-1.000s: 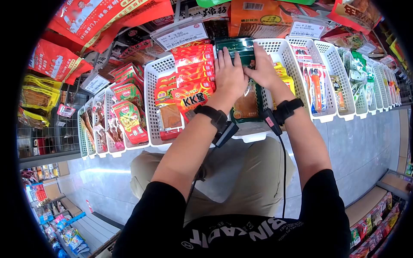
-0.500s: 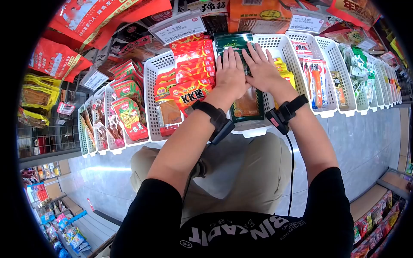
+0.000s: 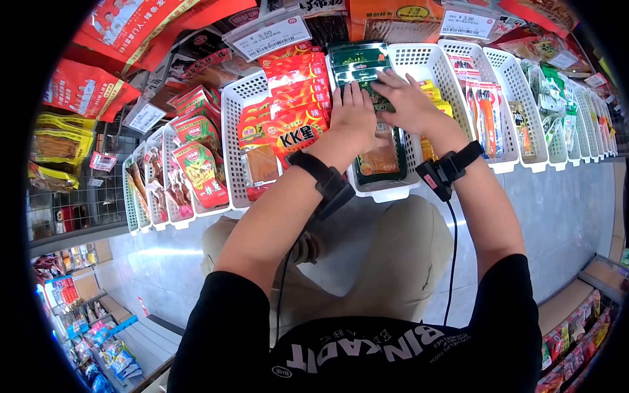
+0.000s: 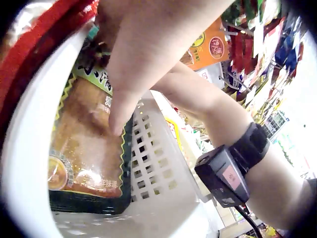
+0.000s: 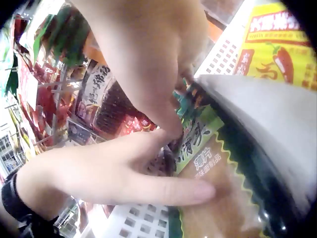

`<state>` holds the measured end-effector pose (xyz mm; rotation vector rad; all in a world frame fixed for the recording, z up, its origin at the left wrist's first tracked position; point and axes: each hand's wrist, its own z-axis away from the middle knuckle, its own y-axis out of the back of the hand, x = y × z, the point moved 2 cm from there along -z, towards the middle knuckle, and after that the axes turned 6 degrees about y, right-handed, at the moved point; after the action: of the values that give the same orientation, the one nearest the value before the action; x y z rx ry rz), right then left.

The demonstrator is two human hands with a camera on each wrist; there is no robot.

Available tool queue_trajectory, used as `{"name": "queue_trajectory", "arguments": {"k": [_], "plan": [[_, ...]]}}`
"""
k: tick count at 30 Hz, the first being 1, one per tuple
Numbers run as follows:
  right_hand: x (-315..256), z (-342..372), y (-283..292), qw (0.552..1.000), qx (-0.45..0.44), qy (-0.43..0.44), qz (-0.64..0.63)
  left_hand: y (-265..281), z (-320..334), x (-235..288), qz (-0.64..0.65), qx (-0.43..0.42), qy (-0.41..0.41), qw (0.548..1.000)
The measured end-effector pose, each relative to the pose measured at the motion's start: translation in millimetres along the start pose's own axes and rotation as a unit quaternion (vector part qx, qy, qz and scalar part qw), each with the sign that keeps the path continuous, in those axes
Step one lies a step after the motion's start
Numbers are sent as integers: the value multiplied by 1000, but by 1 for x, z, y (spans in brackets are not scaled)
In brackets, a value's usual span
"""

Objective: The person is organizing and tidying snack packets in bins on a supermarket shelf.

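While the left hand (image 3: 354, 123) and right hand (image 3: 417, 110) lie close together, fingers loosely extended, on the dark green packets (image 3: 379, 164) inside a white basket (image 3: 386, 195), uneven pressure could skew the packets or crease them against the basket's perforated wall (image 4: 151, 159).

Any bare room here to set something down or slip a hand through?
The back of the basket of yellow packets looks bare, between the green packets and the red-and-white packets. Grey floor lies open below the basket row, right of the right arm. Crowded: the green packets, under the left hand and right hand, and the red KK packets.
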<state>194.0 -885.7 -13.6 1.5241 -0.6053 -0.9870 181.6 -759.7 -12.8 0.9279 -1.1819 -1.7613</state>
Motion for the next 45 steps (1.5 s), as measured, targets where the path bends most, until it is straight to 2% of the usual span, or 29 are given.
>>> {"name": "queue_trajectory", "arguments": {"k": [1, 4, 5, 8, 10, 12, 14, 15, 17, 18, 20, 21, 22, 24, 25, 26, 28, 32, 34, 36, 38, 39, 42, 44, 45], "plan": [[3, -4, -1, 998, 52, 3, 27, 1, 2, 0, 3, -1, -4, 1000], [2, -14, 0, 999, 45, -20, 17, 13, 11, -4, 31, -18, -30, 999], [1, -16, -1, 999, -24, -27, 35, 18, 16, -9, 29, -17, -31, 999], [-6, -16, 5, 996, -63, -24, 51, 49, 52, -23, 125, 8, -97, 987], [-3, -20, 4, 998, -39, -21, 55, 75, 94, -31, 198, 50, -126, 971], [1, -31, 4, 999, 26, -16, 42, 84, 129, -34, 256, 68, -147, 953], [-3, -42, 2, 998, 21, -16, 50, 73, 148, -42, 354, -16, -194, 915], [-6, -45, 0, 998, -2, -17, 63, 68, 151, -45, 353, -12, -199, 914], [-9, -45, -8, 997, -16, -14, 73, 53, 152, -50, 445, -158, -230, 851], [-11, -42, -6, 997, -13, -22, 78, 47, 153, -51, 442, -156, -238, 850], [-15, -35, -3, 996, -49, 33, 63, 35, 155, -54, 455, -131, -228, 851], [-16, -30, 0, 998, -21, 50, 39, 32, 160, -55, 431, -81, -269, 858], [-16, -22, 5, 998, -30, 46, 39, 28, 160, -55, 438, -86, -271, 853], [-9, -5, 28, 998, 3, 52, -33, 23, 157, -52, 483, -138, -291, 814], [-2, 4, 40, 996, 31, 40, -75, 18, 156, -49, 469, -130, -284, 826], [10, 13, 48, 995, 22, -7, -96, 17, 154, -48, 473, -127, -288, 823], [40, 32, 58, 984, -22, -106, -142, 12, 151, -46, 401, -183, -261, 859], [67, 61, 56, 971, -33, -148, -184, 9, 143, -41, 414, -158, -262, 857], [77, 67, 46, 938, 55, -173, -296, 11, 139, -38, 434, -113, -264, 854], [76, 76, 44, 931, 50, -201, -300, 13, 137, -34, 445, -111, -260, 850], [61, 87, 41, 842, 109, -273, -452, 12, 134, -30, 475, -97, -232, 843], [69, 89, 26, 849, 99, -275, -441, 9, 134, -30, 482, -84, -235, 840], [44, 72, 39, 835, 75, -299, -456, 6, 134, -28, 508, -90, -215, 829], [71, 46, 21, 850, 85, -297, -427, 7, 135, -24, 507, -85, -213, 831], [78, 35, 23, 878, 54, -271, -390, 9, 136, -22, 525, -83, -211, 821]]}}
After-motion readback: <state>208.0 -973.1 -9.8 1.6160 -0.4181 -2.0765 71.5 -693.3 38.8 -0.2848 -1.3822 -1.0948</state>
